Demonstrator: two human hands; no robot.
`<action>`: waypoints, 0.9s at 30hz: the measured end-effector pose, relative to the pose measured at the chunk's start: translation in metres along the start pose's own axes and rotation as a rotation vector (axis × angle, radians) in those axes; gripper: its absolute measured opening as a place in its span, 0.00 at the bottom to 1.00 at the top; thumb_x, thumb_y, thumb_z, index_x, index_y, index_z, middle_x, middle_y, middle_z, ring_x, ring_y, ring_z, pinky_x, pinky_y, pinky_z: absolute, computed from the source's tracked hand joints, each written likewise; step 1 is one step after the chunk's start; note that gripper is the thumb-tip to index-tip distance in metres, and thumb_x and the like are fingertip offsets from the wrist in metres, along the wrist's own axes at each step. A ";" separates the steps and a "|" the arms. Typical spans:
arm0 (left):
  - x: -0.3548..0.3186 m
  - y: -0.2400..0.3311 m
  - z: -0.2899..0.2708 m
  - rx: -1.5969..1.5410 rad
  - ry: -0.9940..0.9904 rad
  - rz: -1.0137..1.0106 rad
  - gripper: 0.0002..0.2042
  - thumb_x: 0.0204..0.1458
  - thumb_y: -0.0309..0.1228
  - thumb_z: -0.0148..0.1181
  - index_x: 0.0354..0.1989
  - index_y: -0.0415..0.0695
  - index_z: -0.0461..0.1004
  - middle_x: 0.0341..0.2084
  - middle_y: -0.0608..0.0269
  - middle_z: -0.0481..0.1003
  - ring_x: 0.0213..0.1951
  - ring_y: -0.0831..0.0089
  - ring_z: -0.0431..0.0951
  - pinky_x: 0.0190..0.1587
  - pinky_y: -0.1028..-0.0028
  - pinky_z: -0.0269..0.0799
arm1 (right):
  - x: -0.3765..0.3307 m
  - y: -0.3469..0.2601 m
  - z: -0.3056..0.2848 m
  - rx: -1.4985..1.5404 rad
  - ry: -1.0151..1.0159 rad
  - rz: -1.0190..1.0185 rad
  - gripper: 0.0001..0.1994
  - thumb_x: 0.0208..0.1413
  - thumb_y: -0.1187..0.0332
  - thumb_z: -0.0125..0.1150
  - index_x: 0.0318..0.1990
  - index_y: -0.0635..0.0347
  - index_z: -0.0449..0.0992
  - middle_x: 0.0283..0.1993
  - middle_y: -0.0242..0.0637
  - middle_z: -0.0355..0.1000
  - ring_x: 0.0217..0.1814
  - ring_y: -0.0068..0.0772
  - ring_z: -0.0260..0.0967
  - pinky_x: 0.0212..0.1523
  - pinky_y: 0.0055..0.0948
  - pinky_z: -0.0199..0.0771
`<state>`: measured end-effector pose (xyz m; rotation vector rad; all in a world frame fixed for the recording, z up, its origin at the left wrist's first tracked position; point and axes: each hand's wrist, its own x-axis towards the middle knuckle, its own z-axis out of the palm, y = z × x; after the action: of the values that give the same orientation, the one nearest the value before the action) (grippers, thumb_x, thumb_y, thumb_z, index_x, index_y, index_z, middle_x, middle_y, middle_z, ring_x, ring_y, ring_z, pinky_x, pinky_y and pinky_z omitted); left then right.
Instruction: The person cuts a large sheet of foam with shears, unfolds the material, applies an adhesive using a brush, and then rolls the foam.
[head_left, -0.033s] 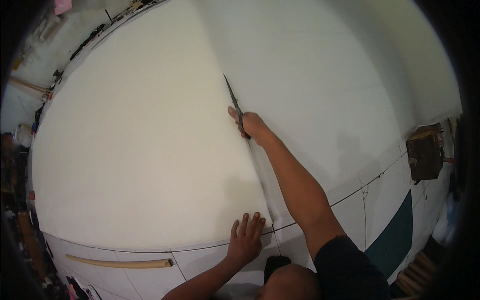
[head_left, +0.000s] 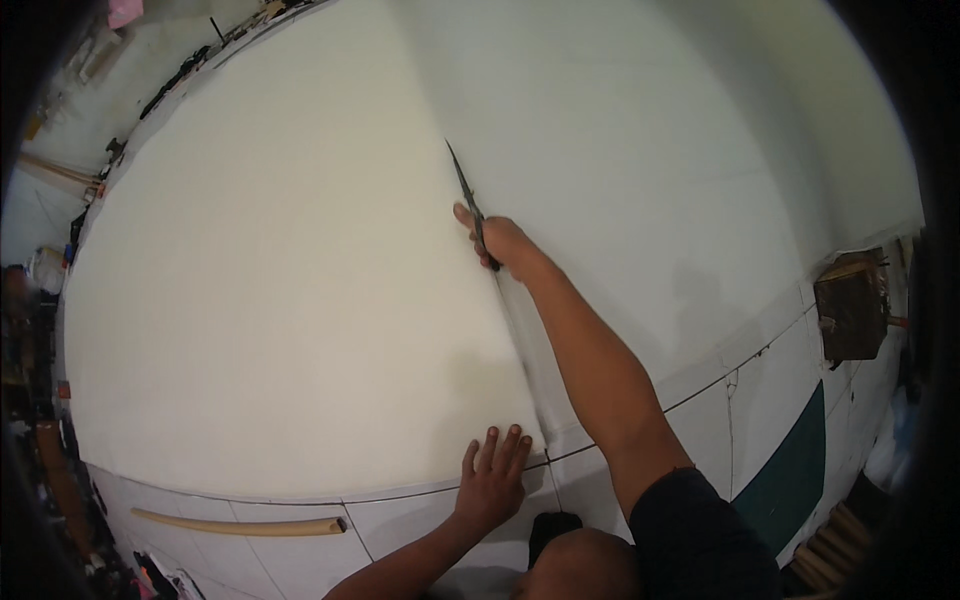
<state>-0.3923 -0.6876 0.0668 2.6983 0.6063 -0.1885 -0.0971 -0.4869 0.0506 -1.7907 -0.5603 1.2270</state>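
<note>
A large cream-white sheet (head_left: 270,270) lies flat, its right edge running away from me beside a paler white surface (head_left: 620,180). At that edge my right hand (head_left: 497,243), arm stretched out, is closed round the handles of dark metal scissors (head_left: 465,185). The blades point away from me along the edge and look pressed together or nearly so. My thumb sticks out to the left over the cream sheet. Flat on the sheet's near right corner, my left hand (head_left: 492,482) has its fingers stretched out and holds nothing.
A tan tube (head_left: 240,524) lies on the white tiles in front of the sheet's near edge. At the right are a dark brown box (head_left: 850,310) and a dark green piece (head_left: 790,475). Tan rolls (head_left: 835,545) lie at lower right. Assorted clutter lines the left side.
My right hand has moved slightly farther away from me along the sheet's edge with the scissors. The left hand stays in place.
</note>
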 end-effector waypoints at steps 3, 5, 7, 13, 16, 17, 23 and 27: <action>0.000 0.001 0.004 0.010 0.000 -0.013 0.32 0.45 0.33 0.56 0.64 0.50 0.61 0.65 0.58 0.57 0.66 0.54 0.56 0.65 0.49 0.49 | 0.018 -0.016 -0.003 0.049 -0.016 0.110 0.33 0.47 0.31 0.58 0.25 0.57 0.67 0.19 0.27 0.61 0.20 0.21 0.58 0.21 0.23 0.61; 0.007 0.003 0.002 0.013 -0.015 -0.008 0.31 0.46 0.32 0.56 0.64 0.51 0.61 0.65 0.58 0.58 0.66 0.55 0.57 0.65 0.49 0.49 | 0.031 -0.008 -0.008 0.038 0.043 -0.011 0.33 0.48 0.30 0.56 0.22 0.57 0.67 0.18 0.29 0.61 0.19 0.23 0.59 0.22 0.26 0.62; 0.008 0.006 -0.003 0.001 -0.059 -0.017 0.31 0.47 0.32 0.55 0.64 0.50 0.61 0.65 0.58 0.58 0.66 0.55 0.57 0.65 0.49 0.49 | 0.032 0.001 -0.005 -0.031 0.102 -0.120 0.35 0.49 0.29 0.51 0.16 0.55 0.64 0.15 0.33 0.62 0.18 0.28 0.62 0.25 0.32 0.65; 0.000 -0.002 -0.003 -0.040 -0.128 -0.069 0.31 0.49 0.33 0.53 0.66 0.50 0.58 0.68 0.56 0.53 0.68 0.53 0.53 0.65 0.48 0.48 | 0.063 -0.013 0.004 -0.052 -0.019 -0.088 0.32 0.49 0.30 0.54 0.23 0.54 0.67 0.18 0.26 0.59 0.17 0.23 0.55 0.21 0.27 0.57; -0.001 -0.004 0.004 -0.046 -0.076 -0.036 0.36 0.48 0.34 0.54 0.69 0.46 0.52 0.70 0.55 0.46 0.70 0.53 0.47 0.67 0.49 0.44 | 0.084 -0.041 0.001 0.013 -0.153 -0.092 0.32 0.53 0.29 0.45 0.13 0.43 0.54 0.14 0.21 0.46 0.15 0.23 0.41 0.19 0.28 0.40; 0.000 -0.007 0.002 -0.139 -0.114 -0.014 0.37 0.48 0.33 0.54 0.70 0.46 0.50 0.71 0.54 0.45 0.70 0.53 0.46 0.67 0.49 0.44 | 0.087 -0.045 -0.004 0.023 -0.115 -0.046 0.31 0.52 0.29 0.47 0.14 0.43 0.54 0.14 0.21 0.46 0.15 0.23 0.41 0.19 0.28 0.40; -0.005 -0.002 -0.010 -0.187 -0.067 0.013 0.33 0.51 0.39 0.56 0.66 0.44 0.56 0.68 0.53 0.52 0.68 0.55 0.52 0.65 0.53 0.51 | 0.073 -0.024 0.001 0.098 0.049 -0.137 0.28 0.49 0.34 0.59 0.25 0.52 0.68 0.18 0.24 0.57 0.20 0.20 0.53 0.23 0.21 0.55; 0.079 -0.048 -0.060 -0.579 0.064 -0.223 0.28 0.52 0.42 0.59 0.59 0.40 0.64 0.53 0.48 0.69 0.57 0.51 0.67 0.60 0.58 0.59 | 0.079 -0.019 -0.005 0.127 -0.025 -0.137 0.27 0.49 0.34 0.59 0.25 0.51 0.68 0.18 0.22 0.56 0.20 0.18 0.52 0.23 0.21 0.53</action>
<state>-0.3392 -0.5936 0.0899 2.0846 0.8335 0.0183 -0.0581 -0.4198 0.0268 -1.6065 -0.5962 1.1662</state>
